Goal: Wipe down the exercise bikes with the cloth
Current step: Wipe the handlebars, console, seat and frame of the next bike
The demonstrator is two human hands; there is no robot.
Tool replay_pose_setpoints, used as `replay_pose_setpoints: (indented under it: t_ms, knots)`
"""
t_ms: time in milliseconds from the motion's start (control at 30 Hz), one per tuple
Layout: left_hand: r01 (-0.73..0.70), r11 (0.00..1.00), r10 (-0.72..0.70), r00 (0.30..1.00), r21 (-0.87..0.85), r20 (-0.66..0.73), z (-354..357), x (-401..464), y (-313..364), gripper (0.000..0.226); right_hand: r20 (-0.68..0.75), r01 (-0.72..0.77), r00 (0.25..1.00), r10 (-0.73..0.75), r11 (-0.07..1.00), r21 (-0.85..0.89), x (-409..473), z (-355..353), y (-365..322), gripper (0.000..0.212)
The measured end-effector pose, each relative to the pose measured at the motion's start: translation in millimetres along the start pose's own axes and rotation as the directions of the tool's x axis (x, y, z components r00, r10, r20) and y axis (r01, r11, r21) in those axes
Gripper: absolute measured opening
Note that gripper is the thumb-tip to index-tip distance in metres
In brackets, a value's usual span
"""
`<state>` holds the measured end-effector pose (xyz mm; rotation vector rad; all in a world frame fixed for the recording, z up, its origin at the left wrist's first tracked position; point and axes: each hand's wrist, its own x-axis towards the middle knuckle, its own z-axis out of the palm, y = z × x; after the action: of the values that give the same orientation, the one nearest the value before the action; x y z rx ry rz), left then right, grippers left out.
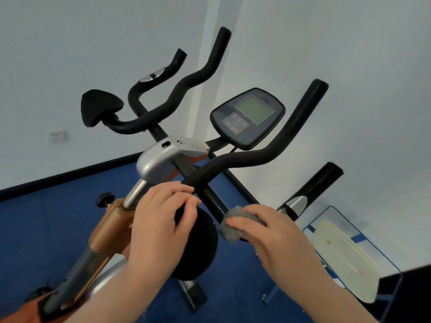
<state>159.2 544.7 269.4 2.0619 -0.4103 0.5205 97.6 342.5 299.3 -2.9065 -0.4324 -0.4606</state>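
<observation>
An orange and silver exercise bike (154, 159) fills the view, with black foam handlebars (268, 155) and a grey console (248, 117) at the top right. My right hand (275, 238) grips a bunched grey cloth (233, 221) and presses it on the lower right handlebar bar (214, 201). My left hand (163, 220) lies over the black round elbow pad (200, 248) below the handlebar stem, its fingers bent with the tips near the bar end. A second black pad (100, 106) sits at the upper left.
Blue carpet (46, 224) covers the floor below white walls. A wall socket (57, 136) is at the left. At the lower right stands a clear blue-edged box (382, 259) holding pale flat lids, beside another black handle (317, 183).
</observation>
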Motion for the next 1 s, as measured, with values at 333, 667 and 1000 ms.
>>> replay_pose_setpoints:
  t_ms: [333, 667, 1000]
  knots:
    - [-0.126, 0.960, 0.015, 0.914, 0.249, 0.405, 40.5, 2.1, 49.1, 0.015, -0.263, 0.110, 0.958, -0.113, 0.994, -0.028, -24.5, 5.3, 52.1, 0.027]
    - [-0.005, 0.964, -0.098, 0.921, 0.264, 0.378, 49.7, -10.1, 92.0, 0.035, -0.304, 0.235, 0.916, -0.262, 0.964, -0.123, -17.1, -7.0, 89.4, 0.037]
    - [0.234, 0.928, -0.318, 0.902, 0.290, 0.292, 111.6, 5.5, 107.8, 0.021, -0.402, 0.210, 0.871, -0.284, 0.953, -0.217, 2.1, -35.4, 134.8, 0.045]
